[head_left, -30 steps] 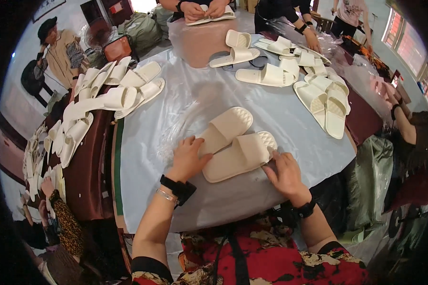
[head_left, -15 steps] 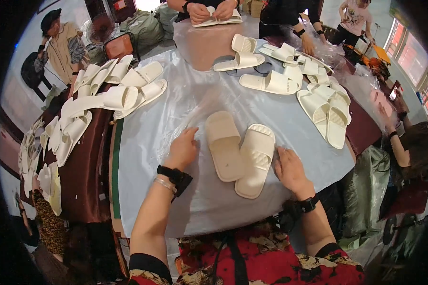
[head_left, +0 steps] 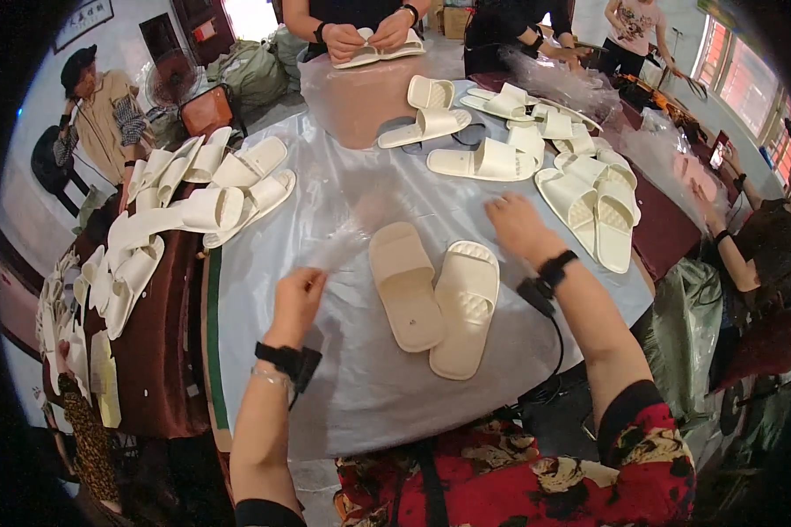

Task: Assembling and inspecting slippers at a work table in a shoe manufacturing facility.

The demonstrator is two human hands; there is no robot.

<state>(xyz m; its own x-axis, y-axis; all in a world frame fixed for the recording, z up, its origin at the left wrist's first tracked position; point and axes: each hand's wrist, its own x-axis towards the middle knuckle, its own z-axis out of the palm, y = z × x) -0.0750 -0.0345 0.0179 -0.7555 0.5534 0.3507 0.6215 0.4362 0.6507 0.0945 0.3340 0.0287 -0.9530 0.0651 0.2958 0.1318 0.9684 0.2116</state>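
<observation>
Two cream slippers lie side by side on the grey-covered table (head_left: pixel 343 386) in front of me: the left slipper (head_left: pixel 403 285) sole up, the right slipper (head_left: pixel 466 307) with its strap showing. My left hand (head_left: pixel 297 297) is raised left of them, pinching a thin clear plastic bag (head_left: pixel 351 230) that is blurred by motion. My right hand (head_left: pixel 518 227) hovers palm down above and right of the pair, touching neither slipper, with nothing visibly in it.
Many cream slippers (head_left: pixel 185 211) are heaped on a dark red stand at the left. More slippers (head_left: pixel 589 198) lie at the far right of the table. Another person's hands (head_left: pixel 369 39) hold a slipper at the far end. A green sack (head_left: pixel 690 325) stands at the right.
Both hands have let go of the two slippers, which now lie closer to upright. My left hand lifted with a clear bag and my right hand moved up and away to the right.
</observation>
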